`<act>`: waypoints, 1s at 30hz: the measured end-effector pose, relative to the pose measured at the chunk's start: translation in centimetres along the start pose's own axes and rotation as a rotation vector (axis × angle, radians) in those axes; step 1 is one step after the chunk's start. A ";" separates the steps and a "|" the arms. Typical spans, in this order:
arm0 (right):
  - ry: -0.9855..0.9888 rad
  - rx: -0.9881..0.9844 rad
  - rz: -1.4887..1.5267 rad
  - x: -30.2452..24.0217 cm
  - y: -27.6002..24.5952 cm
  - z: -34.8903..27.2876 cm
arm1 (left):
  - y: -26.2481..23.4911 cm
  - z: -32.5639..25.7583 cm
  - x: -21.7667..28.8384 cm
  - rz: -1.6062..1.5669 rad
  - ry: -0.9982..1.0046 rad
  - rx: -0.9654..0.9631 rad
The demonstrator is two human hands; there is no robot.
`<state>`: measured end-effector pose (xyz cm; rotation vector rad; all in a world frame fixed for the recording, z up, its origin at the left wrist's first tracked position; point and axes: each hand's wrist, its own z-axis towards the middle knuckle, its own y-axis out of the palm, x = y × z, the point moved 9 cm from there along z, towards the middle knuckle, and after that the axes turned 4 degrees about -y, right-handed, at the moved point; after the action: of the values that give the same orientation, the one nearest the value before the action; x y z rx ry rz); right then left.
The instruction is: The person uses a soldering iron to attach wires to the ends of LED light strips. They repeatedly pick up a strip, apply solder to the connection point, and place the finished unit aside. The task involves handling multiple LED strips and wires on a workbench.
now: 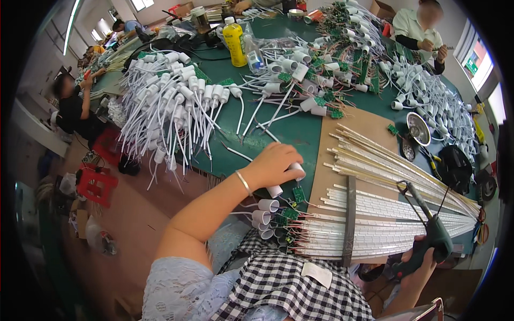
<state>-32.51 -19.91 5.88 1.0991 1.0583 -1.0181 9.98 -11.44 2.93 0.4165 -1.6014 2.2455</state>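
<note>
While the left hand (274, 165) grips a white cylinder (296, 172) and the right hand (418, 275) a soldering gun (440, 236), a bar (349, 219) crosses strips (393, 213).

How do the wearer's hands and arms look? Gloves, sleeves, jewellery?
Left hand: ungloved, pale metal bangle at wrist. Left sleeve: pale blue-grey lace, ending above the elbow. Right hand: ungloved too; its sleeve is hard to make out.
</note>
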 end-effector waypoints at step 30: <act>0.157 0.042 0.021 3.2 2.4 -0.8 | -8.1 7.3 -15.3 0.235 -0.278 0.426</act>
<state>-29.65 -19.04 3.04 1.2380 1.1521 -0.9531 27.53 -17.59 5.50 0.7101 -1.3400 2.8237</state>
